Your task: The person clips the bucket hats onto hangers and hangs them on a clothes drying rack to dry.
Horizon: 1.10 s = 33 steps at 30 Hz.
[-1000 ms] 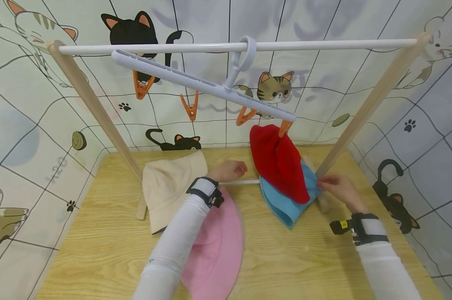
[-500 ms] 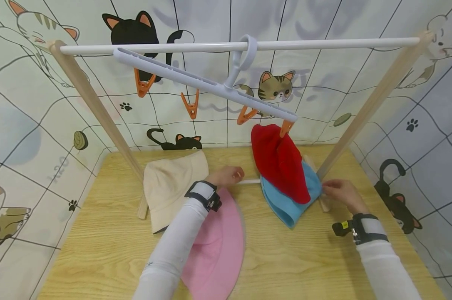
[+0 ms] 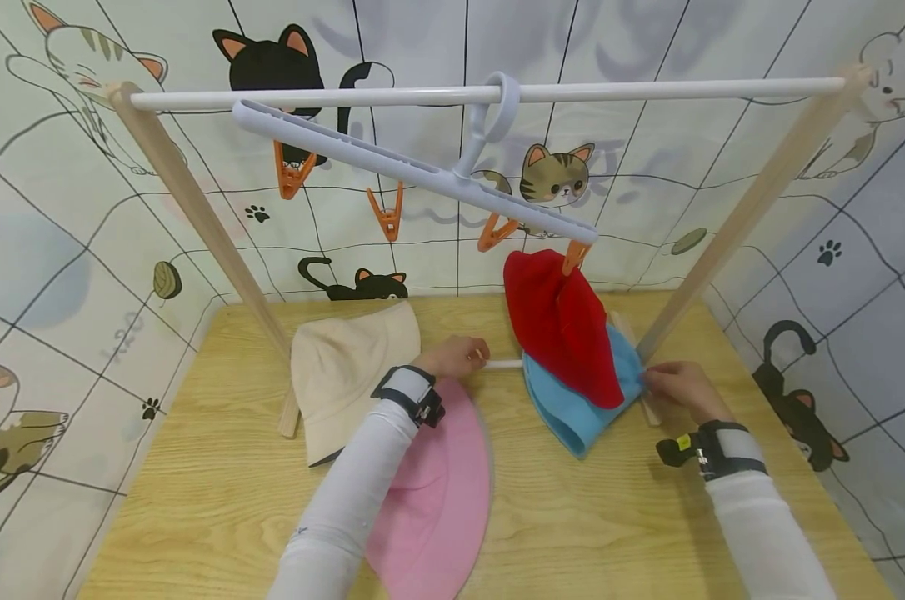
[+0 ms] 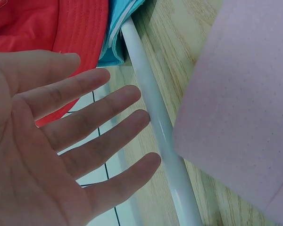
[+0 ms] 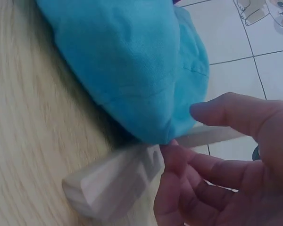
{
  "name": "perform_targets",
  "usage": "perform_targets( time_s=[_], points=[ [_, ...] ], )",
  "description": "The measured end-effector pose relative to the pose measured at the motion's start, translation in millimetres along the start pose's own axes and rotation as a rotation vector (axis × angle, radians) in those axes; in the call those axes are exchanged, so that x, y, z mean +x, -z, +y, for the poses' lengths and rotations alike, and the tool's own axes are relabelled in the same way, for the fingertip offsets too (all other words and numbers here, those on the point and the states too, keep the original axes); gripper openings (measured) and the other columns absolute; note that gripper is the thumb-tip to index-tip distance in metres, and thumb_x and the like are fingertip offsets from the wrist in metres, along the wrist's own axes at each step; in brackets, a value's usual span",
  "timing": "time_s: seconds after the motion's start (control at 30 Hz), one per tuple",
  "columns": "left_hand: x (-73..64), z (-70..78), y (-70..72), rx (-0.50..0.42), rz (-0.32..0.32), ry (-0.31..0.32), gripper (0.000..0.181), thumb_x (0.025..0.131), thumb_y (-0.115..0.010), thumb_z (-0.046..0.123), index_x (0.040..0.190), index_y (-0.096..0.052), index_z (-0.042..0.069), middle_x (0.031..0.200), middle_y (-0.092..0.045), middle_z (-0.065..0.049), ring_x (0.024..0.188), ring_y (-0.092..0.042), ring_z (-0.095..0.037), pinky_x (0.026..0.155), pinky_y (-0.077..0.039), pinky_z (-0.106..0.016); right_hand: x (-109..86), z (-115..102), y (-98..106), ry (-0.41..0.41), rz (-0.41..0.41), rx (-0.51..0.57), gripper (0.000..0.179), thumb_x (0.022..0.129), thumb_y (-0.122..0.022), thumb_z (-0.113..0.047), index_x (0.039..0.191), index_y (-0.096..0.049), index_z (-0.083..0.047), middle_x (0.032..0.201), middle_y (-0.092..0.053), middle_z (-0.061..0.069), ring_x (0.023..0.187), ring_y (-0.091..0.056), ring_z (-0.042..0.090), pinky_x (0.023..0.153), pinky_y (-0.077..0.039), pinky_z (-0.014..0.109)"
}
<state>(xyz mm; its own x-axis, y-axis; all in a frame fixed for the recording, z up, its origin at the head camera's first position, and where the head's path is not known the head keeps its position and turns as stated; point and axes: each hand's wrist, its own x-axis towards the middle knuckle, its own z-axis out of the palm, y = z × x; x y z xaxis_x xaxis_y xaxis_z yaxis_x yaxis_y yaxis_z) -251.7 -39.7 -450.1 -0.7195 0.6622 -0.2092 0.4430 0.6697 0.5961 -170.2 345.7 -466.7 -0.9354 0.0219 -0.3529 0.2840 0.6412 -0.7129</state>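
Four soft hats, one rack, one hanger.

Blue hat (image 3: 572, 418): at the right side of the bench (image 3: 197, 487), beside the foot of the right wooden upright (image 3: 757, 208); partly covered from above by the red hat.

Right hand (image 3: 681, 387): at the blue hat's outer edge. Thumb set apart from forefinger in the right wrist view, both at the fabric; remaining fingers (image 5: 167, 195) bent. Whether they pinch the cloth cannot be told.

Left hand (image 3: 456, 357): palm bare, fingers (image 4: 104, 111) spread, near the white lower bar (image 4: 153, 89); contact with the bar cannot be told.

Red hat (image 3: 553, 308): hung by its edge from the orange clip (image 3: 576, 257) at the hanger's right end.

Hanger (image 3: 422, 173): pale grey, hooked over the white upper bar (image 3: 647, 90), sloping down to the right; three further orange clips (image 3: 387, 218) below it carry nothing.

Cream hat (image 3: 351, 367): on the bench by the left wooden upright (image 3: 192, 208).

Pink hat (image 3: 448, 500): on the bench, partly hidden by the left white sleeve (image 3: 332, 517).

Wall (image 3: 85, 350): white, line grid, printed cats.
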Motion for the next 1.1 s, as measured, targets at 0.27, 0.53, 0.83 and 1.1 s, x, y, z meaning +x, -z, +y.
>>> perform_targets(
  time_s=[0.27, 0.53, 0.83, 1.1],
  points=[
    [-0.4, 1.3, -1.6, 0.022, 0.012, -0.037, 0.022, 0.096, -0.053, 0.005, 0.115, -0.061, -0.002, 0.106, -0.066, -0.015, 0.096, -0.060, -0.023, 0.081, -0.046, -0.027, 0.4, -7.4, -8.3, 0.021, -0.002, -0.018, 0.048, 0.097, -0.055, -0.021, 0.121, -0.050, 0.019, 0.104, -0.060, 0.025, 0.097, -0.056, 0.034, 0.077, -0.046, 0.038],
    [8.6, -10.8, -6.1, -0.006, -0.008, -0.028, 0.022, 0.097, -0.054, 0.011, 0.115, -0.062, 0.003, 0.104, -0.066, -0.009, 0.095, -0.060, -0.019, 0.084, -0.046, -0.030, -1.0, -5.5, -11.6, 0.029, 0.027, -0.002, 0.042, 0.101, -0.046, -0.019, 0.122, -0.044, 0.017, 0.107, -0.056, 0.029, 0.096, -0.055, 0.036, 0.077, -0.047, 0.040],
    [2.7, -5.2, -4.7, -0.009, -0.009, -0.003, 0.024, 0.097, -0.053, 0.008, 0.118, -0.061, -0.001, 0.107, -0.066, -0.013, 0.097, -0.060, -0.022, 0.086, -0.046, -0.032, -9.3, -12.1, -4.8, 0.074, 0.171, 0.053, 0.046, 0.102, -0.042, -0.024, 0.125, -0.041, 0.016, 0.114, -0.054, 0.035, 0.096, -0.060, 0.035, 0.074, -0.048, 0.035],
    [-0.9, -1.6, -2.9, 0.017, 0.011, -0.019, 0.024, 0.097, -0.052, 0.008, 0.118, -0.060, 0.000, 0.108, -0.066, -0.014, 0.099, -0.060, -0.023, 0.086, -0.046, -0.029, -14.9, -16.3, 1.6, 0.160, 0.298, 0.122, 0.041, 0.101, -0.046, -0.019, 0.123, -0.043, 0.016, 0.115, -0.054, 0.038, 0.077, -0.057, 0.000, 0.068, -0.045, 0.015]
  ],
)
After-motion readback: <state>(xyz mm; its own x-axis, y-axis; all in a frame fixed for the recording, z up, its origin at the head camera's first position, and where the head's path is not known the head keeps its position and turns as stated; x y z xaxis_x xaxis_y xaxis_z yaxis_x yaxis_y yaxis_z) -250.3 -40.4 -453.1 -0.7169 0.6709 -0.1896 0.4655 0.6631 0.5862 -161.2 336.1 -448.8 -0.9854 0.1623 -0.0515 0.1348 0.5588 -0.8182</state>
